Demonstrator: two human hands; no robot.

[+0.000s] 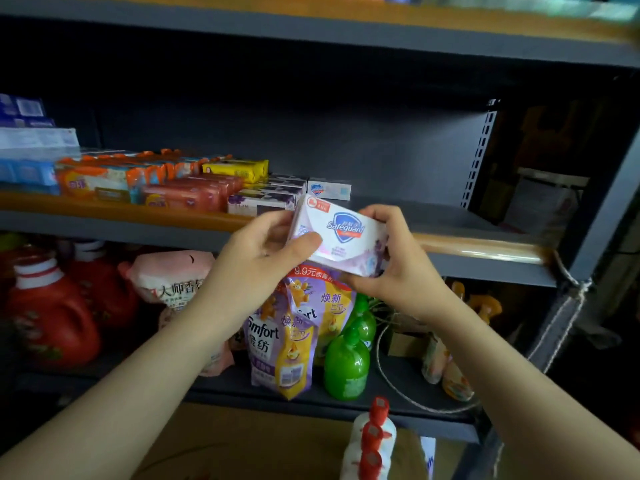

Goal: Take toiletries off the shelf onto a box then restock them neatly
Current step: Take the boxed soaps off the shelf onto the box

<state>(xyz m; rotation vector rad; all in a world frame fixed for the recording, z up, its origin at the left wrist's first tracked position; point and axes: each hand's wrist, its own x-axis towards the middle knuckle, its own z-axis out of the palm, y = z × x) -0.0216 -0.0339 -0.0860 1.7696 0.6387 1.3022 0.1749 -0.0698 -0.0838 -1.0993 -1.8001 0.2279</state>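
Note:
A white and lilac Safeguard soap pack (341, 233) is held in front of the middle shelf (121, 211), tilted a little. My left hand (266, 251) grips its left end, thumb across the front. My right hand (391, 258) grips its right end and underside. Behind it on the shelf lie rows of soap bars: orange packs (114, 178), red packs (194, 194), a yellow pack (235, 169), purple and white boxes (266, 195) and another Safeguard box (329, 189).
The right part of the middle shelf board (433, 209) is bare. Below stand red detergent bottles (52, 313), a pink refill pouch (169, 275), purple Comfort pouches (287, 334) and green bottles (346, 365). A cardboard box (259, 445) with a white red-capped bottle pack (374, 441) sits at the bottom.

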